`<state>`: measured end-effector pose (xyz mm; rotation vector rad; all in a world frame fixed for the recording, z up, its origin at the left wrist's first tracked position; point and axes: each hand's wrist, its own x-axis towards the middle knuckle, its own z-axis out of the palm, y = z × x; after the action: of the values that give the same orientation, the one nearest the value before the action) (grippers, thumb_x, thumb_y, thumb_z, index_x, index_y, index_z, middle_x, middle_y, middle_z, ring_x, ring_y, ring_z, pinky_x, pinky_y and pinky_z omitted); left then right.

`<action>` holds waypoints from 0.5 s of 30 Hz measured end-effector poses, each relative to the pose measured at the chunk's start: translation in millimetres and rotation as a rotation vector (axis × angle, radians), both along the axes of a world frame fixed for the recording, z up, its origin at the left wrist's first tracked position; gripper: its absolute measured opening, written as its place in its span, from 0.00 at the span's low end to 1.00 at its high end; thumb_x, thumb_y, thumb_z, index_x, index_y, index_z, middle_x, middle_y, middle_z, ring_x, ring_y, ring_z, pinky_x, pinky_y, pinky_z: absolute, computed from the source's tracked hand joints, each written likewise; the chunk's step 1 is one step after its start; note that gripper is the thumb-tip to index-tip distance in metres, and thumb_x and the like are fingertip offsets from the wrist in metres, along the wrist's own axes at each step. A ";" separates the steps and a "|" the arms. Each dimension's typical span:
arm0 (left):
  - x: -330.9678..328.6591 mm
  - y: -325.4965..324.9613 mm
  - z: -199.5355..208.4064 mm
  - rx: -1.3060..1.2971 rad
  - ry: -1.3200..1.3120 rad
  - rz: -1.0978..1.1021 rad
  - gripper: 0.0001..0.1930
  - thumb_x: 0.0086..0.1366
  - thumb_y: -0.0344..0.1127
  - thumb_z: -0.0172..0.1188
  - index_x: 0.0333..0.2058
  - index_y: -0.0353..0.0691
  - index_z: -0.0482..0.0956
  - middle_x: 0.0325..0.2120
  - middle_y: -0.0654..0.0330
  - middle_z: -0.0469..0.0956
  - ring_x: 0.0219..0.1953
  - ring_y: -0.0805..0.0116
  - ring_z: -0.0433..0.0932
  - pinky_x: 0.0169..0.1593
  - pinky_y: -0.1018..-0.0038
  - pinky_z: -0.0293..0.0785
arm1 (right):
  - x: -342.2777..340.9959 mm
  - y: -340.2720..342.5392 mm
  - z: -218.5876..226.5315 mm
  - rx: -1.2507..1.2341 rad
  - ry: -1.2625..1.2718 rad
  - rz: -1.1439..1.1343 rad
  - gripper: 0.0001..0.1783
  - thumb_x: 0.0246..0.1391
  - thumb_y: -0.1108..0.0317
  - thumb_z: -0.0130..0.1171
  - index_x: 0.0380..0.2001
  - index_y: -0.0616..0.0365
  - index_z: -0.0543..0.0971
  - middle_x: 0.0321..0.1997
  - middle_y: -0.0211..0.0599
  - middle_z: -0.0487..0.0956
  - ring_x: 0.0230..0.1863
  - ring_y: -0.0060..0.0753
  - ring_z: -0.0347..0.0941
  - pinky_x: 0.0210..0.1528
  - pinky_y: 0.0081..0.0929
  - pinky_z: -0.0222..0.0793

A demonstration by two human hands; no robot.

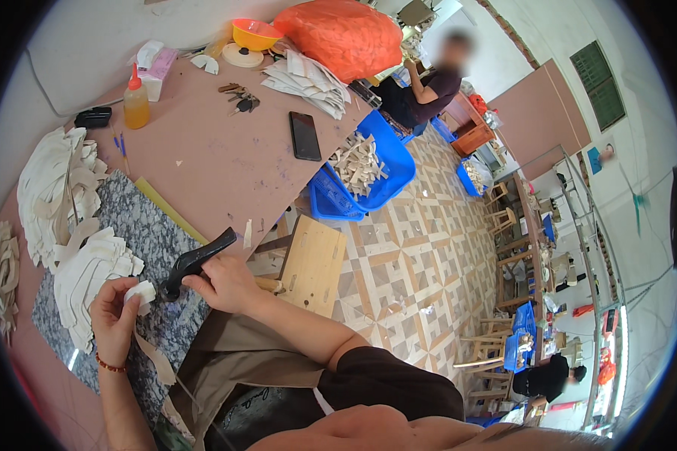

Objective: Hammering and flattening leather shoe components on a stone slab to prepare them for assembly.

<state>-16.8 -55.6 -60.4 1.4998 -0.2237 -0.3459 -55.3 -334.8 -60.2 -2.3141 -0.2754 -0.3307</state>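
My left hand (114, 319) pinches the folded end of a pale fabric strip (155, 359) over a speckled grey stone slab (144, 214). The strip's other part trails down toward my lap. My right hand (229, 283) is wrapped round a hammer with a curved black head (195, 260). One end of that head rests on or just above the slab, close to the strip's folded end; I cannot tell if it touches. Most of the handle is hidden by my fingers. Beside my left hand, a pile of cream fabric strips (90, 274) lies on the slab.
More fabric strips (56, 188) lie farther left. The brown table (203, 165) bears a phone (304, 135), keys (242, 101) and a glue bottle (136, 101). Blue baskets (399, 169) and a wooden stool (312, 263) stand to the right. A co-worker (429, 94) sits at the back.
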 end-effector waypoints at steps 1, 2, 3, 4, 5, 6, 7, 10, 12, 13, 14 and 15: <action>-0.9 1.4 1.0 0.008 -0.008 -0.004 0.13 0.70 0.21 0.62 0.52 0.33 0.81 0.44 0.65 0.82 0.45 0.78 0.80 0.48 0.80 0.77 | -1.0 1.1 0.9 -0.001 0.000 -0.001 0.19 0.63 0.53 0.67 0.35 0.61 0.81 0.26 0.43 0.81 0.34 0.54 0.80 0.37 0.47 0.74; -1.6 2.2 1.4 0.017 -0.016 -0.009 0.13 0.70 0.21 0.62 0.52 0.33 0.81 0.44 0.65 0.81 0.44 0.79 0.79 0.47 0.80 0.77 | -1.9 2.3 2.1 -0.002 0.001 0.000 0.19 0.63 0.53 0.67 0.35 0.61 0.80 0.26 0.43 0.81 0.34 0.54 0.80 0.37 0.48 0.74; -2.4 2.2 1.3 0.016 -0.015 -0.009 0.13 0.70 0.21 0.62 0.52 0.33 0.81 0.44 0.65 0.81 0.44 0.79 0.79 0.47 0.80 0.77 | -2.7 3.0 2.5 -0.002 0.003 0.001 0.19 0.63 0.53 0.67 0.34 0.61 0.80 0.26 0.43 0.81 0.34 0.54 0.80 0.37 0.48 0.74; -3.0 2.0 1.4 0.022 -0.025 -0.008 0.12 0.70 0.21 0.62 0.52 0.33 0.81 0.44 0.65 0.81 0.44 0.79 0.79 0.47 0.80 0.77 | -3.0 3.7 1.4 -0.001 0.003 0.000 0.19 0.63 0.53 0.67 0.34 0.61 0.80 0.26 0.43 0.81 0.34 0.54 0.80 0.37 0.48 0.74; -3.3 2.1 1.4 0.028 -0.034 -0.006 0.12 0.70 0.21 0.62 0.52 0.33 0.81 0.44 0.65 0.81 0.44 0.79 0.79 0.47 0.80 0.77 | -3.1 4.4 -0.6 0.001 -0.029 -0.004 0.20 0.63 0.53 0.67 0.34 0.61 0.80 0.25 0.43 0.80 0.34 0.54 0.80 0.38 0.48 0.74; -3.5 2.3 1.1 0.029 -0.034 -0.006 0.12 0.70 0.21 0.62 0.52 0.33 0.81 0.44 0.65 0.81 0.44 0.79 0.79 0.47 0.80 0.77 | -3.1 4.9 -1.7 0.004 -0.061 -0.008 0.20 0.63 0.53 0.67 0.33 0.61 0.80 0.25 0.42 0.80 0.35 0.54 0.80 0.38 0.48 0.74; -3.9 2.9 0.6 0.039 -0.038 -0.004 0.12 0.70 0.21 0.62 0.52 0.33 0.81 0.44 0.65 0.81 0.43 0.79 0.79 0.47 0.80 0.77 | -3.6 5.4 -1.2 0.005 -0.060 -0.008 0.20 0.63 0.53 0.67 0.33 0.61 0.80 0.25 0.42 0.80 0.35 0.54 0.80 0.38 0.48 0.74; -5.1 4.0 1.9 0.064 -0.044 0.002 0.12 0.70 0.22 0.62 0.51 0.33 0.81 0.44 0.65 0.81 0.43 0.79 0.79 0.46 0.80 0.77 | -4.5 6.6 -0.3 0.004 -0.007 0.002 0.20 0.63 0.52 0.67 0.32 0.61 0.80 0.25 0.43 0.80 0.35 0.55 0.80 0.39 0.48 0.74; -6.2 3.4 4.2 0.079 -0.046 0.005 0.12 0.70 0.22 0.63 0.51 0.33 0.81 0.44 0.65 0.81 0.43 0.79 0.79 0.46 0.80 0.77 | -4.5 7.8 -2.4 0.001 -0.073 -0.014 0.21 0.63 0.51 0.66 0.31 0.61 0.80 0.26 0.44 0.81 0.35 0.55 0.80 0.39 0.48 0.74; -6.8 2.8 5.2 0.107 -0.070 0.007 0.12 0.70 0.22 0.63 0.51 0.33 0.81 0.43 0.65 0.81 0.42 0.79 0.79 0.46 0.80 0.77 | -4.8 8.3 -2.2 0.002 -0.072 -0.014 0.21 0.63 0.51 0.66 0.31 0.61 0.80 0.26 0.44 0.81 0.35 0.55 0.80 0.39 0.48 0.74; -7.4 2.2 6.4 0.134 -0.095 0.009 0.12 0.70 0.22 0.62 0.51 0.33 0.81 0.43 0.65 0.81 0.42 0.79 0.79 0.46 0.80 0.77 | -5.3 8.8 -1.3 0.007 -0.069 -0.018 0.21 0.63 0.51 0.66 0.31 0.61 0.80 0.26 0.44 0.81 0.35 0.55 0.80 0.39 0.48 0.74; -8.1 1.6 8.0 0.135 -0.094 0.009 0.12 0.70 0.22 0.62 0.51 0.33 0.81 0.43 0.65 0.81 0.42 0.79 0.79 0.46 0.80 0.77 | -5.5 9.3 -1.0 0.013 -0.066 -0.022 0.21 0.63 0.51 0.66 0.31 0.61 0.80 0.26 0.44 0.81 0.35 0.55 0.80 0.39 0.48 0.74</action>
<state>-24.9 -54.0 -52.4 1.6520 -0.2723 -0.2883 -60.8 -325.5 -61.2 -2.2980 -0.2797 -0.4198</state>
